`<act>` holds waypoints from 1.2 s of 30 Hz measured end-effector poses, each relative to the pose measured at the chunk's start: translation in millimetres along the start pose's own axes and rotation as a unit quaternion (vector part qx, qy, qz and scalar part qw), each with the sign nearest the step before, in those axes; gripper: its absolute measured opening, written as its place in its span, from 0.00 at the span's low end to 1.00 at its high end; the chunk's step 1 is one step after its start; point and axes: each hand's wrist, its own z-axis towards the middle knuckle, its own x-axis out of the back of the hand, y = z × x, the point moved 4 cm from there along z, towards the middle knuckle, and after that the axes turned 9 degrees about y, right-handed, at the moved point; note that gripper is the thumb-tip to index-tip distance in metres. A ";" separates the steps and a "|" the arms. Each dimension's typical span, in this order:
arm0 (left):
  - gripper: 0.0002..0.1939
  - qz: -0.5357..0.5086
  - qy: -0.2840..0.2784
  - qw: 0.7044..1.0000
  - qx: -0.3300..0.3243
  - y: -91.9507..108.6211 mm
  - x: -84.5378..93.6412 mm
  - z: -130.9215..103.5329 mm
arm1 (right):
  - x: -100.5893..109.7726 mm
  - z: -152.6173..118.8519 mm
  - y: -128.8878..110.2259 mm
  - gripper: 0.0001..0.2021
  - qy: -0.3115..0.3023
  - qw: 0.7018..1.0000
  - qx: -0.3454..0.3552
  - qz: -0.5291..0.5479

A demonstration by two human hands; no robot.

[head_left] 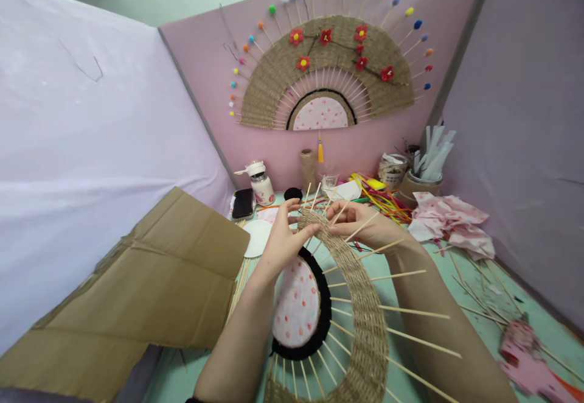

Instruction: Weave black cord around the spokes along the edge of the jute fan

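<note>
A half-made woven fan (367, 311) stands tilted between my forearms, its tan cord band threaded through thin wooden sticks that radiate from a black-edged half disc (296, 305) of pink spotted cloth. My left hand (288, 240) pinches the band's upper end, thumb on the near side. At the same end, my right hand (358, 220) has its fingers bent and pinched at the band's edge beside the sticks. Whether it also grips a loose strand of cord is too small to tell.
A finished fan (328, 44) with red flowers and pom-poms hangs on the pink board behind. Folded cardboard (182, 281) lies left. At the back are a phone (243, 203), a white bottle (262, 187) and a cardboard tube (307, 168). A pink glue gun (524, 354) and crumpled cloth (449, 223) lie right.
</note>
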 end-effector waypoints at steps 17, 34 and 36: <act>0.17 -0.231 -0.227 0.931 0.166 -18.0 6.1 8.5 | 2.2 -6.6 -8.4 0.12 -0.035 0.997 0.074 0.015; 0.13 -0.277 -0.191 0.927 0.167 -10.9 11.3 9.1 | -3.3 -8.8 -13.8 0.13 -0.012 0.995 0.101 0.005; 0.14 -0.278 -0.193 0.925 0.170 -10.7 11.5 9.1 | -2.4 -8.1 -14.5 0.11 0.003 0.994 0.108 0.008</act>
